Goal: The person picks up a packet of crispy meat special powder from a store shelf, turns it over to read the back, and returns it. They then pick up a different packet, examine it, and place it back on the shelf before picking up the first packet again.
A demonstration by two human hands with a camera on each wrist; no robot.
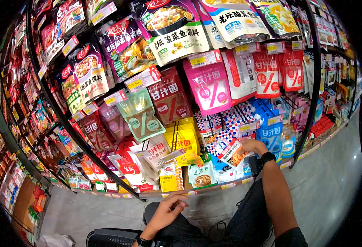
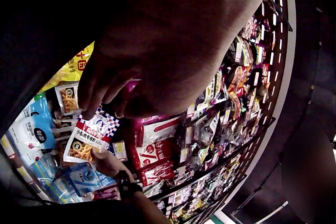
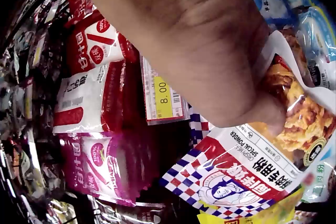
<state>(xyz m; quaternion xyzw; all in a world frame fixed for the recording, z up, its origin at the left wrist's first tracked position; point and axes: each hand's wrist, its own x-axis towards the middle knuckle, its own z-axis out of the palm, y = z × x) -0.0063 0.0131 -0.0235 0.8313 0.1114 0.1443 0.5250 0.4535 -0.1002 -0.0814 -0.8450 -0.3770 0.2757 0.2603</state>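
- Checkered powder packet (image 1: 229,154): it is in your right hand (image 1: 253,147), tilted, just left of the blue pouch (image 1: 270,131) and a little lower in the head view.
- Your right hand grips the packet near its food picture, thumb across the printed front; the right wrist view hides most of the other fingers, so you cannot tell how they lie.
- Your left hand (image 1: 168,212) holds nothing, its fingers loosely bent. It is well apart from the right, in front of the shelf (image 1: 209,188) and far to the lower left of the blue pouch.
- Done, judging by how things lie: you have the grip on one packet, and its printed front shows in the left wrist view.
- Not yet done: the packet is not clear of the display. More checkered packets (image 1: 207,122) hang to the upper left of the blue pouch, and yellow pouches (image 1: 183,142) sit farther left of it.
- What is left you can judge only in part: the packet seems partway between shelf and person, but these views do not show whether it is coming off the display or going back, nor whether anything behind it bears its weight.
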